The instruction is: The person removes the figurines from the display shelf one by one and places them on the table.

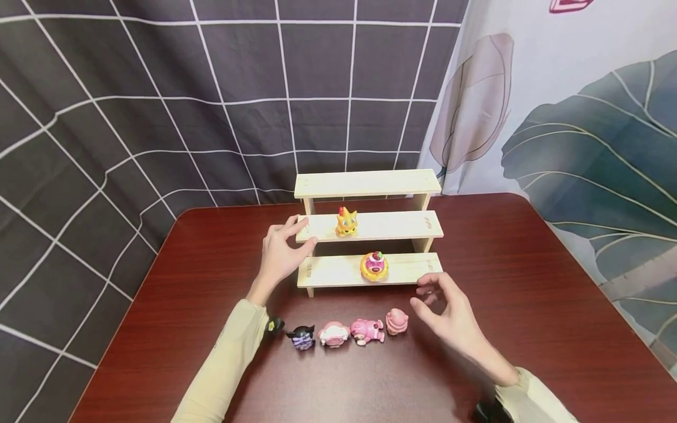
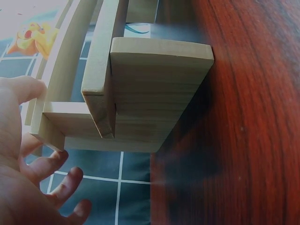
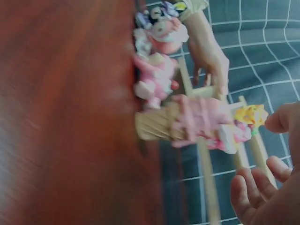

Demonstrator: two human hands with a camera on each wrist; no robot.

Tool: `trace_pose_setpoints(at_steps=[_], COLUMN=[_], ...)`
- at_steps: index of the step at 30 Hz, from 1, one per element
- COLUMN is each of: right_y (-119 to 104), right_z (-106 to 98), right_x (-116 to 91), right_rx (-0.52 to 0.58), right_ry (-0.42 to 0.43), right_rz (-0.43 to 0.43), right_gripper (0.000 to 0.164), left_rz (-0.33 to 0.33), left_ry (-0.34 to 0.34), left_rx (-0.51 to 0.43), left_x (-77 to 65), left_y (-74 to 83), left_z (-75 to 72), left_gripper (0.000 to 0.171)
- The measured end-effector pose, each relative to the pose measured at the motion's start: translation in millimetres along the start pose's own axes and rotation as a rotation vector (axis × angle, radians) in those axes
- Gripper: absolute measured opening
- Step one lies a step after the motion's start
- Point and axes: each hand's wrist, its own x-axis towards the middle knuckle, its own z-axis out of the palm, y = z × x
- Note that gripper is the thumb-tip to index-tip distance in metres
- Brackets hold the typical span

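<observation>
A three-tier pale wooden display shelf (image 1: pixel 367 183) stands on the table. My left hand (image 1: pixel 280 249) grips the left end of its middle board, thumb at the front edge; in the left wrist view the fingers (image 2: pixel 70 183) lie beside the board's end. A yellow spiky figurine (image 1: pixel 347 223) sits on the middle board, and a tart-shaped pink-and-yellow figurine (image 1: pixel 374 267) on the bottom one. My right hand (image 1: pixel 452 314) hovers with parted fingers, holding nothing, right of a pink ice-cream-cone figurine (image 1: pixel 396 322). In the right wrist view that cone figurine (image 3: pixel 187 122) stands upright, its image blurred.
Left of the cone, in a row before the shelf, are a pink bear figurine (image 1: pixel 367 331), a pink-and-white figurine (image 1: pixel 334 334), a black-and-purple figurine (image 1: pixel 302 338) and a dark object (image 1: pixel 274 325) by the left sleeve. A dark gridded curtain (image 1: pixel 317 64) hangs behind the table.
</observation>
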Motion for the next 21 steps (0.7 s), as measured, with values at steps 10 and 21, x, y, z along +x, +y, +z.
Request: trace_pose_setpoints(at_steps=[10, 21], right_y=[-7.0, -8.4], right_z=[-11.4, 0.0], right_x=[63.3, 114.7], right_rx=[0.05, 0.072], right_ry=[-0.111, -0.232], right_rz=[-0.077, -0.107], right_gripper=[0.037, 0.035], left_rz=[0.007, 0.029], left_ry=[0.003, 0.025], left_rx=[0.0, 0.001], left_x=[1.7, 1.3], left_y=[-1.9, -1.7], left_z=[0.0, 0.4], left_gripper=[0.051, 0.048])
